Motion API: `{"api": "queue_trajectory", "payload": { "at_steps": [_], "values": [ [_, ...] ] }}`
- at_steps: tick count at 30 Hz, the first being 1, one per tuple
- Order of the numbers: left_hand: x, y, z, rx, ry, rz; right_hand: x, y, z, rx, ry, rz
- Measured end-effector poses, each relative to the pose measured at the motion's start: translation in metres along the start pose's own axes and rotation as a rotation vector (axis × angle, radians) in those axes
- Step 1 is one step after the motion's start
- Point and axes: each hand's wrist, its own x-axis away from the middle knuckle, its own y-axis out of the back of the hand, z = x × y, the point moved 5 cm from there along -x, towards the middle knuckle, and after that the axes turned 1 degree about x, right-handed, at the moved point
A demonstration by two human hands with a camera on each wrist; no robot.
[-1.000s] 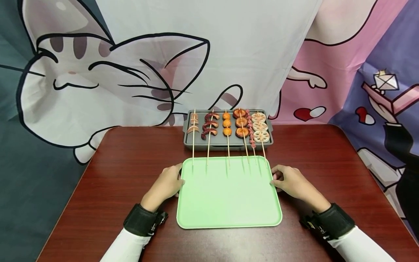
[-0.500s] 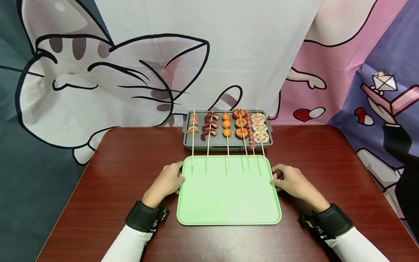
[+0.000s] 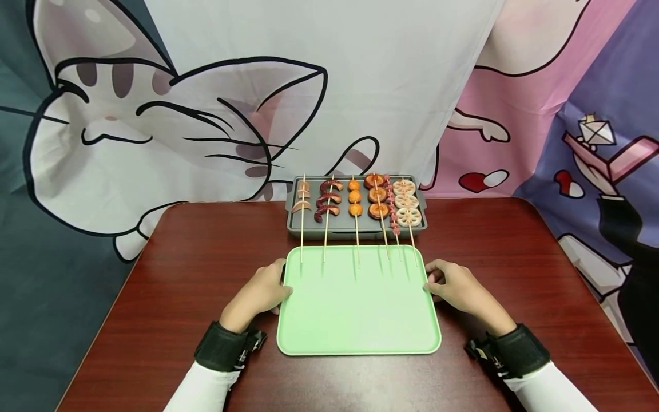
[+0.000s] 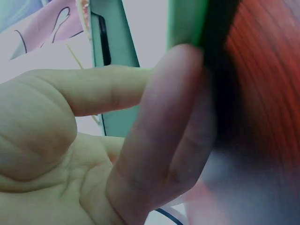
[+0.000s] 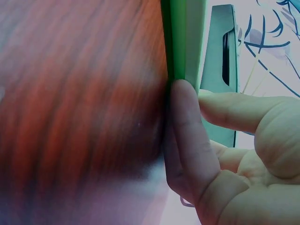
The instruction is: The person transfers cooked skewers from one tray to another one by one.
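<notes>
green tray (image 3: pixel 358 309) pinched at both edges by curled fingers (image 4: pixel 159 140).

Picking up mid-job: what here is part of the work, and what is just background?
In play: green tray, left hand and right hand gripping its edges, skewers on the grey grill pan.

Just about: cartoon backdrop, wooden table.

Skewer sticks (image 3: pixel 355 249) overhanging tray (image 3: pixel 358 320)
</notes>
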Motion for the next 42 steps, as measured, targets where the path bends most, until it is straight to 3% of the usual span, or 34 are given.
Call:
{"api": "queue_trajectory", "payload": {
  "at_steps": [4, 14, 21, 23, 26, 30, 36, 42],
  "values": [
    [0.004, -0.001, 0.002, 0.023, 0.004, 0.034, -0.001, 0.000, 0.000, 0.001, 0.001, -0.001],
    [0.006, -0.002, 0.005, 0.071, -0.011, 0.031, 0.000, -0.001, -0.004, -0.019, -0.009, 0.007],
    [0.006, -0.004, 0.006, 0.080, -0.007, 0.032, 0.000, 0.011, 0.001, 0.047, 0.077, -0.137],
    [0.005, -0.004, 0.006, 0.083, -0.007, 0.035, -0.001, 0.015, 0.003, -0.013, 0.088, -0.169],
    [0.005, -0.004, 0.006, 0.089, -0.003, 0.039, -0.006, 0.019, 0.008, -0.192, 0.095, -0.163],
    [0.004, -0.004, 0.006, 0.094, 0.002, 0.039, -0.012, 0.018, 0.013, -0.430, 0.065, -0.083],
    [0.005, -0.005, 0.007, 0.087, 0.004, 0.041, -0.024, 0.009, 0.013, -0.644, -0.037, 0.027],
    [0.005, -0.005, 0.006, 0.076, -0.005, 0.047, -0.030, 0.009, 0.018, -0.862, -0.033, 0.094]
  ]
}}
